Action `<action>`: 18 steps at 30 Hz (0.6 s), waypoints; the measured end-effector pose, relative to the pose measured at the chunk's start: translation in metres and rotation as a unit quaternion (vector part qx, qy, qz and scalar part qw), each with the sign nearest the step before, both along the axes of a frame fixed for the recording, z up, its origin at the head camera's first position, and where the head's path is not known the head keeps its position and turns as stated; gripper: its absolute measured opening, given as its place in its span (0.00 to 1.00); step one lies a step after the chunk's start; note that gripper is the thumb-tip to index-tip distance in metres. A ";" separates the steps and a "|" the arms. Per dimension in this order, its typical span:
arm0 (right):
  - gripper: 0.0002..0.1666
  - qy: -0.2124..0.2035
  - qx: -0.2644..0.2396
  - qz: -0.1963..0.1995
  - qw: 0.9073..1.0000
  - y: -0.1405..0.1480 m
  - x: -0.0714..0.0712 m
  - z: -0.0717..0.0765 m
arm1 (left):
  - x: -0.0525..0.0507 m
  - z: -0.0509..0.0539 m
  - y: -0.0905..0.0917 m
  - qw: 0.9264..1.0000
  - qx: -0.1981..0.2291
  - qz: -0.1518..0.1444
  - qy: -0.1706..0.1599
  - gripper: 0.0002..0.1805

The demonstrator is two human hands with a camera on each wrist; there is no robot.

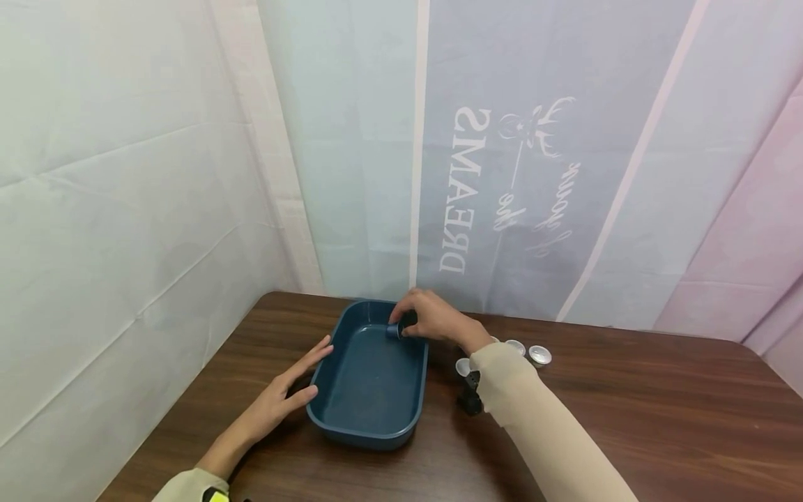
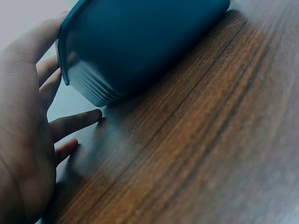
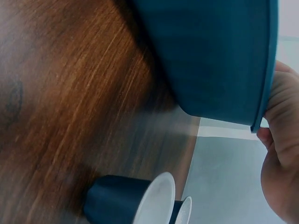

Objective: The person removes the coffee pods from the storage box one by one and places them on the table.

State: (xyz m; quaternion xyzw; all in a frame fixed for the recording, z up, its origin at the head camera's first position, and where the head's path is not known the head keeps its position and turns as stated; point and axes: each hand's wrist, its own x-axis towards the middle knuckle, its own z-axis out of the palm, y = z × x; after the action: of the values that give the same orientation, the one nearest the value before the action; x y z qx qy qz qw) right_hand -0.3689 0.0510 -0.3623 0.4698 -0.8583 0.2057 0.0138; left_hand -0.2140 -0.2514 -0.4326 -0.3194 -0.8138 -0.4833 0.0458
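Observation:
A dark blue rectangular tub [image 1: 366, 436] lies on the table in the head view. My right hand [image 1: 436, 321] reaches over its far right corner and pinches a small dark blue coffee pod [image 1: 393, 331] just inside. In the right wrist view the tub's wall [image 3: 210, 60] hides that pod and the fingertips. My left hand [image 1: 282, 394] is at the tub's left side, fingers extended, with fingertips at the rim. From the left wrist, thumb and fingers spread around the tub's ribbed corner [image 2: 96, 86], and two fingers reach down near the tabletop.
Several coffee pods with pale lids stand right of the tub, among them one pod [image 1: 539, 356] at the far right and one pod [image 1: 463, 367] beside my right sleeve. A black wrist camera [image 1: 470, 399] is under the right forearm. A printed curtain [image 1: 364, 174] hangs behind the table.

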 end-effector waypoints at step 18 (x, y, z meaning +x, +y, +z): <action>0.12 0.016 0.075 -0.053 0.996 -0.004 0.002 0.003 | 0.000 0.000 -0.001 1.000 -0.008 0.002 0.002 0.32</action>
State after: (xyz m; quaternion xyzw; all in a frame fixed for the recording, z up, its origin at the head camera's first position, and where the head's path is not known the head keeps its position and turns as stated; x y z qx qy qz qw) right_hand -0.3666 0.0468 -0.3589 0.4268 -0.8946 0.1323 0.0038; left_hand -0.2137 -0.2521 -0.4324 -0.3192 -0.8182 -0.4760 0.0463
